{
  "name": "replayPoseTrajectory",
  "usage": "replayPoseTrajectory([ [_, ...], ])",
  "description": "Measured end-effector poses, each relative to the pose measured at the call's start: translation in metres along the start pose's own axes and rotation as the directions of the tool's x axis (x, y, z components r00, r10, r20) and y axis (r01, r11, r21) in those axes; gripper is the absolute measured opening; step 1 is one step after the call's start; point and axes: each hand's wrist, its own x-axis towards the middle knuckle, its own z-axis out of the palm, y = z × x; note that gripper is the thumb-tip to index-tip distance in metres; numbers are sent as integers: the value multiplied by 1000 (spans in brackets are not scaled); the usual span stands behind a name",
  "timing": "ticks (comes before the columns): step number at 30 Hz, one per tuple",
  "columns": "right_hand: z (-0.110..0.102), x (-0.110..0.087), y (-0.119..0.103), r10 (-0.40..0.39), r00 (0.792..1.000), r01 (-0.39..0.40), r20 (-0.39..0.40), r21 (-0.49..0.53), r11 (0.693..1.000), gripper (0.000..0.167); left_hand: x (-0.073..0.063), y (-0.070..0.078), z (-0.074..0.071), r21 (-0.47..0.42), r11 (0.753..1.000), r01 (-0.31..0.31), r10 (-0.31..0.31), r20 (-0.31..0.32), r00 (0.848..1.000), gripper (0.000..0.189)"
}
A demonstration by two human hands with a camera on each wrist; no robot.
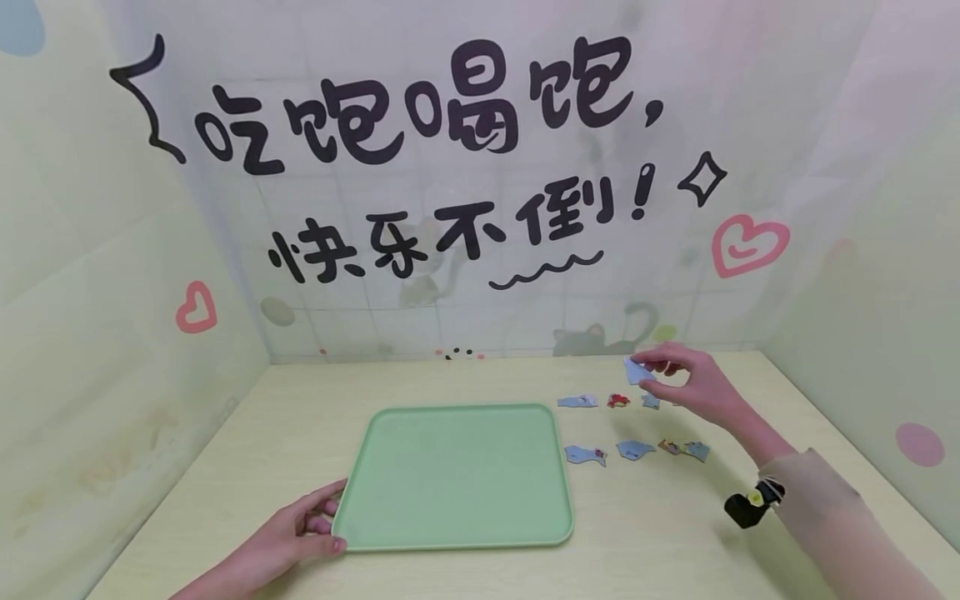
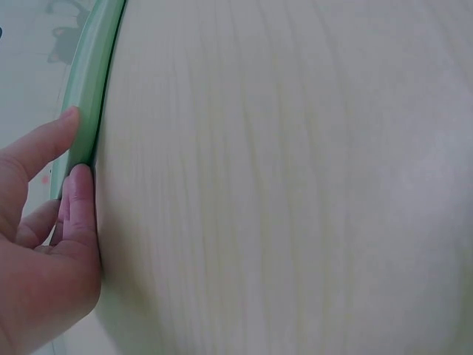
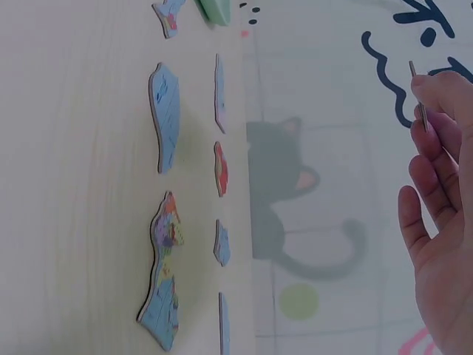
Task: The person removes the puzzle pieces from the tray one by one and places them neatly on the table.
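Right hand: the right hand [image 1: 693, 383] is raised above the desk [image 1: 675, 517] at about 2 o'clock from the tray, with a light-blue puzzle piece [image 1: 638, 372] pinched between thumb and fingers [image 3: 436, 159].
Held piece, position: clear of the desk surface, just above the far row of loose pieces.
Held piece, orientation: in the head view its long axis runs roughly 10 o'clock to 4 o'clock, with the narrow end pointing toward 10 o'clock. The right wrist view shows it only edge-on [image 3: 418, 96], so its printed face cannot be read.
Left hand: the left hand [image 1: 296, 533] grips the tray at its near-left corner, at about 8 o'clock. The thumb lies on top of the rim and the fingers [image 2: 77, 214] are curled against the rim's outer edge.
Tray: a green rectangular tray [image 1: 450, 533] lies flat on the desk, long axis running 9 o'clock to 3 o'clock. Its rim [image 2: 89, 96] is seen close up in the left wrist view.
Loose pieces, far row: three puzzle pieces [image 1: 615, 401] lie flat on the desk at 3 o'clock from the tray's far edge, the middle one red.
Loose pieces, near row: four pieces [image 1: 634, 451] lie flat, parallel to the far row and nearer the person. The row runs 9 o'clock to 3 o'clock.
Backdrop: a printed wall [image 1: 480, 192] with black characters, pink hearts and a grey cat stands behind the desk at 12 o'clock.
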Motion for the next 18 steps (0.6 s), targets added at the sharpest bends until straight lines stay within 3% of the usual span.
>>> replayPoseTrajectory([
  [18,-36,-53,36,123,988,-130,-93,-78,988,34,0,-1,0,-7,1000,-15,15,5,1000,88],
])
